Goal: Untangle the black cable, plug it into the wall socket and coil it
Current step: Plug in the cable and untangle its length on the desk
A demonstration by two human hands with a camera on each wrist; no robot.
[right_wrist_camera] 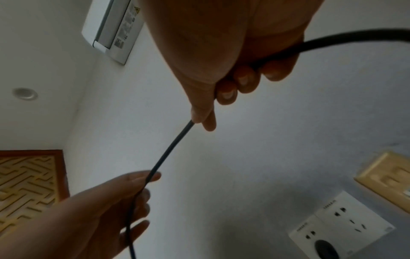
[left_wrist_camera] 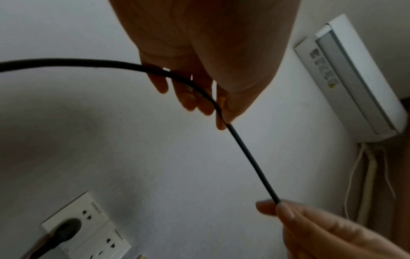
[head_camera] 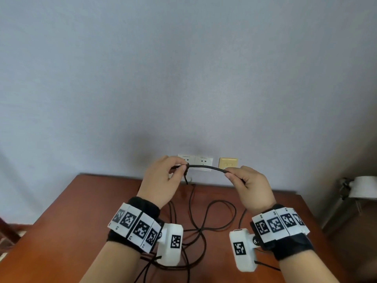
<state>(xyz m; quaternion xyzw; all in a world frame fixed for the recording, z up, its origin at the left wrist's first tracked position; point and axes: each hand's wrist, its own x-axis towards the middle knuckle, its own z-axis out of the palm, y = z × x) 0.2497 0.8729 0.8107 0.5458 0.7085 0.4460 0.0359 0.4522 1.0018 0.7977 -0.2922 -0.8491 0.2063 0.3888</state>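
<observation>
Black cable [head_camera: 206, 167] spans between both hands at 12 o'clock above the tabletop [head_camera: 67, 217], plug seated in the wall socket [left_wrist_camera: 73, 226]. Left hand [head_camera: 161, 178] and right hand [head_camera: 252, 186] pinch it with curled fingers. Risk: pulling could unseat the plug; slack loops may re-tangle.

Black cable [head_camera: 206, 166], white wall socket [head_camera: 195, 162] (beside a yellowish plate [head_camera: 228, 163]), reddish-brown table [head_camera: 81, 211], black-and-white patterned wristbands [head_camera: 135, 224].
</observation>
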